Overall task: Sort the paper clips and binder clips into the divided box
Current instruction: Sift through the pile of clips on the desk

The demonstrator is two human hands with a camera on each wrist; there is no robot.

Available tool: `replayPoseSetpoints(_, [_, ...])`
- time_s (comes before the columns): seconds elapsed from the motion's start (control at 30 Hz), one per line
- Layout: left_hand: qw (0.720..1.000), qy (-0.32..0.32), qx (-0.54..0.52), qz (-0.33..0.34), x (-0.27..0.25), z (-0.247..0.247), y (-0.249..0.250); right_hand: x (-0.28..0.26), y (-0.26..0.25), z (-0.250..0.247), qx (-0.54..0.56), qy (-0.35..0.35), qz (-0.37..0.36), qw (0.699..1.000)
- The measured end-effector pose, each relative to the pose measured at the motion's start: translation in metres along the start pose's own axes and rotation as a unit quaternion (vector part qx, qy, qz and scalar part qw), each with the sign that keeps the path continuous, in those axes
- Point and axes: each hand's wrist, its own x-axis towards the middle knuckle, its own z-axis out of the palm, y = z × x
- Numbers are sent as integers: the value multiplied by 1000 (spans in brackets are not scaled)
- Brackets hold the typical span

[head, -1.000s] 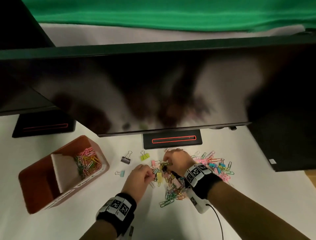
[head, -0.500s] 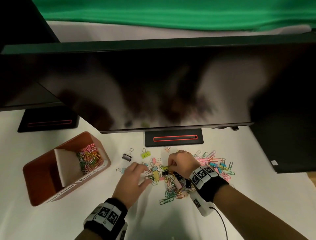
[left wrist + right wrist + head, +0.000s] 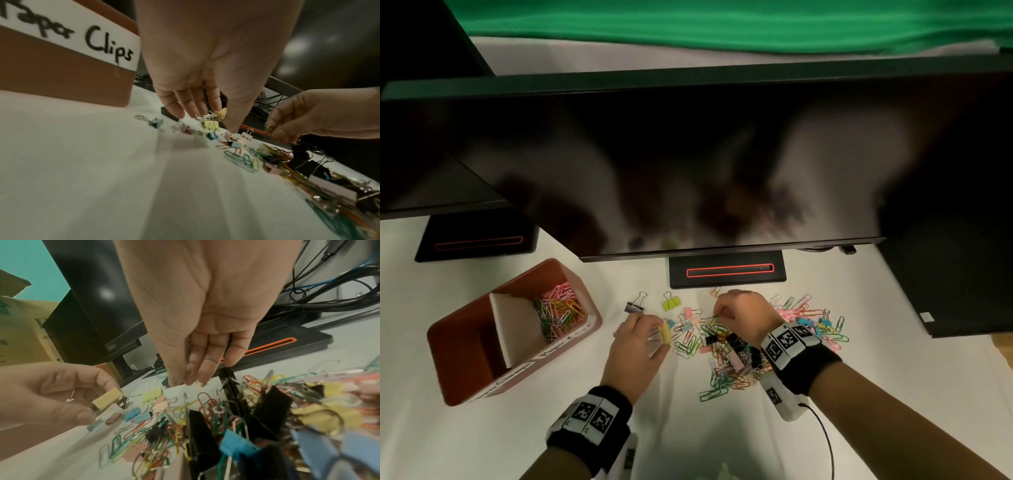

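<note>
We see the brown divided box (image 3: 465, 363) on the white-covered table (image 3: 551, 428), left of both hands. A white divider (image 3: 505, 329) splits it: the far compartment holds a heap of coloured paper clips (image 3: 558, 317), while the near compartment looks dark and we cannot make out anything in it. In the left wrist view a white label (image 3: 68, 37) on the box wall reads "Paper Clips".

Our left hand (image 3: 638, 346) pinches a pale yellow binder clip (image 3: 107, 398) between thumb and fingers, lifted just off the table. Our right hand (image 3: 743, 318) pinches a thin yellow-green paper clip (image 3: 269, 126) over the mixed pile of clips (image 3: 726, 356).

A black binder clip (image 3: 635, 306) and a lime binder clip (image 3: 671, 303) lie apart between pile and box. A dark monitor (image 3: 688, 164) stands behind.
</note>
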Motion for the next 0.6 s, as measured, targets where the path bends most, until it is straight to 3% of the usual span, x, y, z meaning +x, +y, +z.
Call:
replayPoseSetpoints(0.1, [996, 2, 80, 36, -9, -5, -3, 5, -4, 8, -32, -5, 8, 999])
replayPoseSetpoints(0.23, [983, -86, 102, 126, -16, 13, 7, 10, -9, 15, -58, -39, 12, 997])
replayPoseSetpoints(0.43, [992, -75, 72, 74, 0, 34, 12, 15, -18, 19, -57, -84, 19, 995])
replayPoseSetpoints(0.6, [992, -57, 79, 82, 5, 34, 5, 16, -21, 17, -63, -115, 25, 991])
